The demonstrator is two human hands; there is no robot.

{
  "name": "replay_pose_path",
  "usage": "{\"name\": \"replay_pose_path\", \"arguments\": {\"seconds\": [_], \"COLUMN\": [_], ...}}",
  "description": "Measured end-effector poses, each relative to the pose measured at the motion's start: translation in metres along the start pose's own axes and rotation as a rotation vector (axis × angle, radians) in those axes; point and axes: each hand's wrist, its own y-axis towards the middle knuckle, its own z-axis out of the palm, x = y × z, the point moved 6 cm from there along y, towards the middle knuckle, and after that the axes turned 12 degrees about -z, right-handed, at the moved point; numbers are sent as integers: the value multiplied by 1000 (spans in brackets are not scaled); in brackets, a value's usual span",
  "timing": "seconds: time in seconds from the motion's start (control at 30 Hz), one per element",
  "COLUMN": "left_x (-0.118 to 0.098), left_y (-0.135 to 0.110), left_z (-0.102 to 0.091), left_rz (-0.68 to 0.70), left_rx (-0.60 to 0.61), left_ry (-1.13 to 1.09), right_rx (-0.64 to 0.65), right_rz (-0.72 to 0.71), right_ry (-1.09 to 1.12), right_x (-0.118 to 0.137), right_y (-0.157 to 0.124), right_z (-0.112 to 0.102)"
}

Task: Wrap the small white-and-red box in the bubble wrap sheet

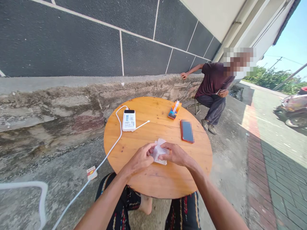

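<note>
On the near half of a round wooden table (pixel 144 185), my left hand (pixel 143 157) and my right hand (pixel 176 154) face each other over a crumpled white sheet (pixel 158 150). It looks thin and partly see-through; whether it is tissue or plastic I cannot tell. The left fingers curl and pinch its left edge. From the right side, my right thumb and fingers grip it. Beyond the hands lie a white power bank (pixel 129 121) with a cable, an orange box (pixel 174 110) with a pale strip on top, and a phone (pixel 187 131) in a red case.
A long white cable (pixel 105 156) runs from the power bank over the table edge, down to the lower left. A small carton (pixel 91 172) lies on the concrete. A person (pixel 214 83) sits beyond the table by the wall (pixel 91 41). A parked vehicle (pixel 295 110) stands far right.
</note>
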Motion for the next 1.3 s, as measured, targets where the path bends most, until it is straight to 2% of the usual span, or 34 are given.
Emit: {"name": "replay_pose_path", "arguments": {"seconds": [0.13, 0.33, 0.53, 0.8, 0.9, 1.0, 1.07, 1.17, 1.3], "left_x": [-5, -14, -12, -12, -9, -2, -4, -9, -12], "left_y": [-7, -21, -31, -47, -43, -28, -14, 7, 27], "left_z": [3, 13, 19, 19, 9, -6, -10, -5, 2], "left_rz": [83, 251, 277, 259, 172, -20, -86, -155, -207], "left_rx": [0, -43, -63, -58, -34, -118, -164, -160, -183], "left_ry": [20, 209, 265, 191, 96, 7, 90, 331, 414], "right_rx": [-80, -101, -142, -137, -146, -153, -154, -155, -148], "right_rz": [-12, -113, -97, -109, -105, -112, -113, -112, -120], "right_ry": [-119, -212, -323, -428, -458, -472, -469, -456, -453], "right_x": [10, 29, 37, 42, 40, 41, 41, 43, 44], "right_y": [-6, -20, -36, -47, -48, -48, -48, -49, -49], "right_z": [-2, 9, 21, 34, 36, 37, 38, 37, 37]}}
